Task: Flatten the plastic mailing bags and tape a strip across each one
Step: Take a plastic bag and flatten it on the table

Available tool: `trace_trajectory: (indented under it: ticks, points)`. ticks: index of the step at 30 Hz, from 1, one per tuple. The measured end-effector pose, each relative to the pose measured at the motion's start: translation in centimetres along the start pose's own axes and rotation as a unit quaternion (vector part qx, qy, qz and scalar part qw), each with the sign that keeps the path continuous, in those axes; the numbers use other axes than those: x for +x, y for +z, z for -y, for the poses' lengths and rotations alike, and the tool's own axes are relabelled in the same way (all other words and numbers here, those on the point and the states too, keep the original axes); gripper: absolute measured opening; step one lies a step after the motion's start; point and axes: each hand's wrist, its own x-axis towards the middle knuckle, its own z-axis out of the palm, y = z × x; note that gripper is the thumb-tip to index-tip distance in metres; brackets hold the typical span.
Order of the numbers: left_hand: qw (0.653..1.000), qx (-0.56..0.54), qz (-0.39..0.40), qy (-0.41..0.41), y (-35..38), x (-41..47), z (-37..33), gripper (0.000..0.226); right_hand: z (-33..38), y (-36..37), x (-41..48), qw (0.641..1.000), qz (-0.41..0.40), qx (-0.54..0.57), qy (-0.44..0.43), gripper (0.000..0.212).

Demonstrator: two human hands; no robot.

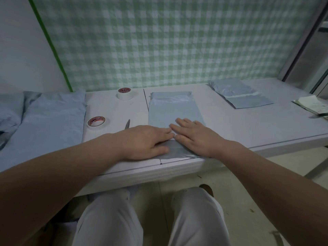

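Observation:
A grey plastic mailing bag (170,110) lies flat lengthwise in the middle of the white table (248,125), its near end at the table's front edge. My left hand (145,141) and my right hand (193,135) both rest palm down on its near part with straight fingers, fingertips almost touching. Two rolls of white tape lie to the left: one tape roll (96,122) near my left hand, the other tape roll (124,93) at the back. A pair of scissors (127,124) pokes out beside my left hand, mostly hidden.
A pile of grey mailing bags (48,121) covers the table's left end. Another mailing bag (237,95) lies at the back right. Some papers (314,105) sit at the far right edge. A green checked cloth (159,41) hangs behind the table.

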Motion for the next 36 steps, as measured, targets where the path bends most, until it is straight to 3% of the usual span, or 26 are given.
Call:
trace_trajectory:
  ticks: [4,7,10,12,15,20,23,25,31,36]
  points:
    - [0.999,0.001,0.021,-0.023,0.4,-1.6,-0.8,0.082,0.5,0.3,-1.5,1.000,0.009,0.009,0.008,0.056]
    - [0.999,-0.004,0.021,-0.028,0.8,-2.1,-1.3,0.084,0.8,0.2,-2.0,0.999,0.026,0.032,0.012,0.055]
    - [1.000,-0.011,0.005,-0.027,1.0,-2.3,-1.4,0.076,0.6,-0.5,-2.2,0.985,0.039,0.161,0.044,0.052]
    - [1.000,-0.008,-0.006,-0.025,1.0,-2.4,-1.4,0.071,0.2,-1.2,-2.7,0.950,0.025,0.297,0.088,0.056]
    - [1.000,-0.002,-0.022,-0.020,0.9,-2.5,-1.5,0.065,-0.3,-2.4,-3.8,0.917,0.014,0.381,0.116,0.060]
    - [0.998,0.016,-0.055,-0.016,0.9,-2.5,-1.8,0.050,-0.7,-2.5,-4.3,0.905,0.018,0.410,0.110,0.054]
    - [0.996,0.013,-0.084,-0.020,1.1,-2.3,-1.9,0.028,-0.7,-1.9,-4.1,0.927,0.026,0.366,0.081,0.032]
    - [0.995,0.021,-0.096,-0.027,1.3,-2.1,-1.9,0.020,-0.9,-1.5,-4.0,0.940,0.036,0.338,0.040,0.031]
    - [0.991,0.023,-0.126,-0.030,2.0,-1.9,-1.3,0.032,-1.3,-0.9,-4.0,0.947,0.036,0.319,-0.005,0.034]
    - [0.981,-0.062,-0.174,-0.057,1.6,-1.7,-1.2,0.025,-1.9,-0.9,-3.9,0.927,0.011,0.373,0.018,0.011]
